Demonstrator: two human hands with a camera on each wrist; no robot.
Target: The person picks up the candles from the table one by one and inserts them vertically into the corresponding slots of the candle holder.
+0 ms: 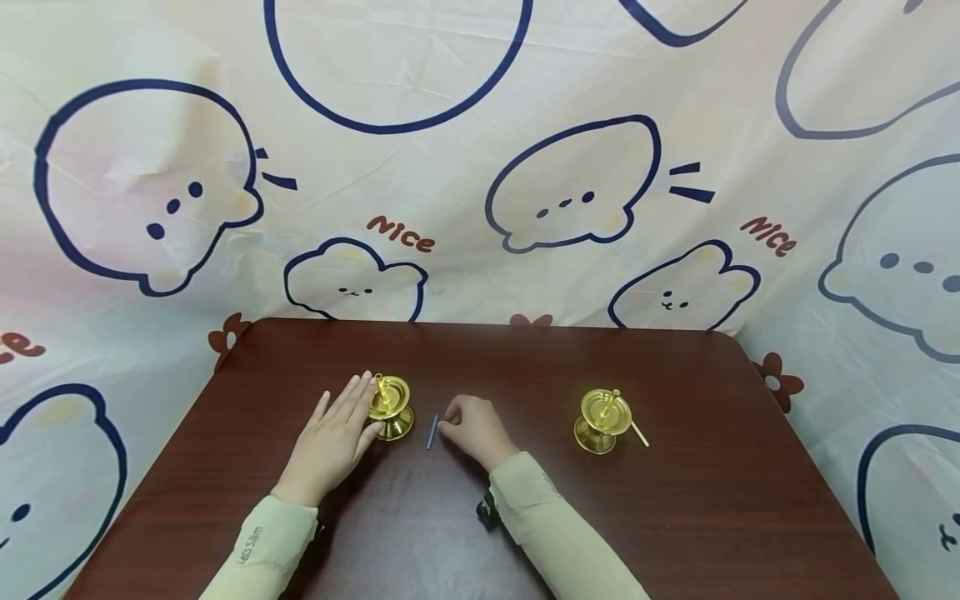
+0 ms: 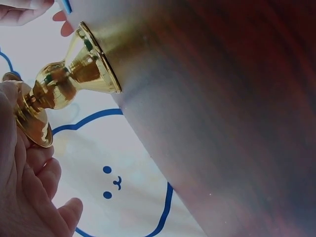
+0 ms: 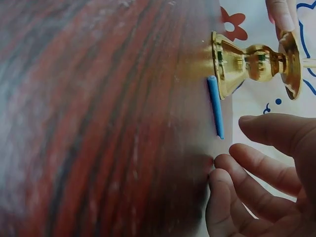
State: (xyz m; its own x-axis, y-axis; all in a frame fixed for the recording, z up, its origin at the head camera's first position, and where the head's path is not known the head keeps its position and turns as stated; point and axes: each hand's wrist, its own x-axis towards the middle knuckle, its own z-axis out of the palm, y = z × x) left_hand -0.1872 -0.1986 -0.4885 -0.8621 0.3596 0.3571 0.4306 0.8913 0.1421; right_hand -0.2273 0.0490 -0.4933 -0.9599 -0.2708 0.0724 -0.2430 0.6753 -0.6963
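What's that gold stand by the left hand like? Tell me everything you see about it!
The gold stand is shiny and looks like metal. It has a wide round dish on top, a bulging stem and a flared foot. A slim yellowish stick pokes up from the dish. It stands upright on the brown table, and the left hand touches its dish.

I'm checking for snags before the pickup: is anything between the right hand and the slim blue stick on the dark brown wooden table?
Nothing visible: only bare table shows between the right hand and the stick. The shiny gold-coloured candle holder stands on the stick's other side.
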